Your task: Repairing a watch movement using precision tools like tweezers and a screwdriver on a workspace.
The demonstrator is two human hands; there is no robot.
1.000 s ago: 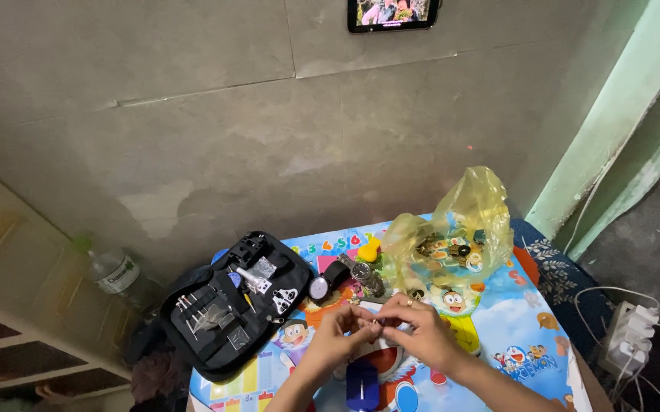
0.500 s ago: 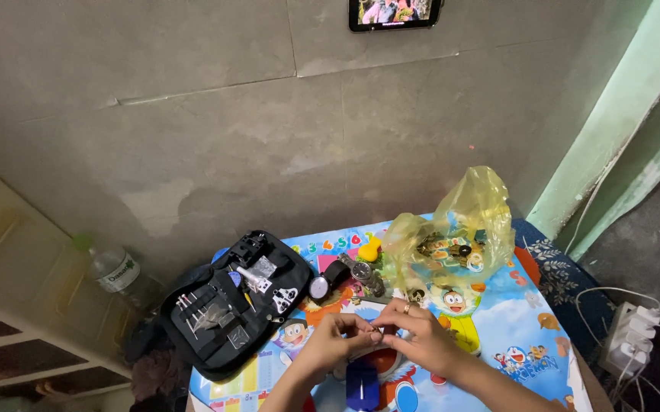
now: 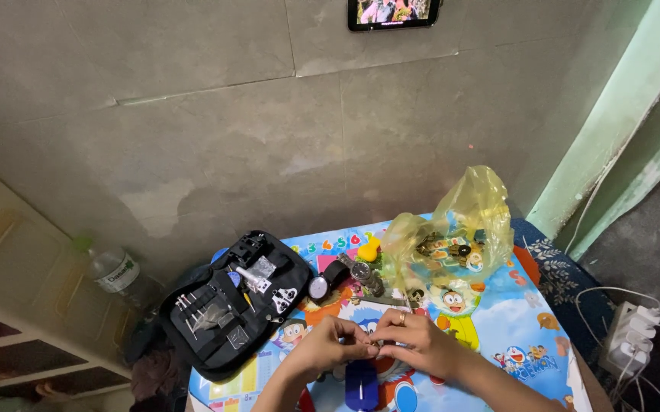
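Nearest the camera, the left hand and right hand meet with fingertips pinched together on a small metal part, too tiny to identify, above the desk with its bright cartoon covering. Just beyond lie two wristwatches, an open black tool case on the left and a yellow plastic bag. Farther off, a plastic bottle stands beside the stained tiled wall, where a phone hangs.

Both forearms reach in from below. The left hand and right hand meet fingertip to fingertip, fingers curled and pinched together.
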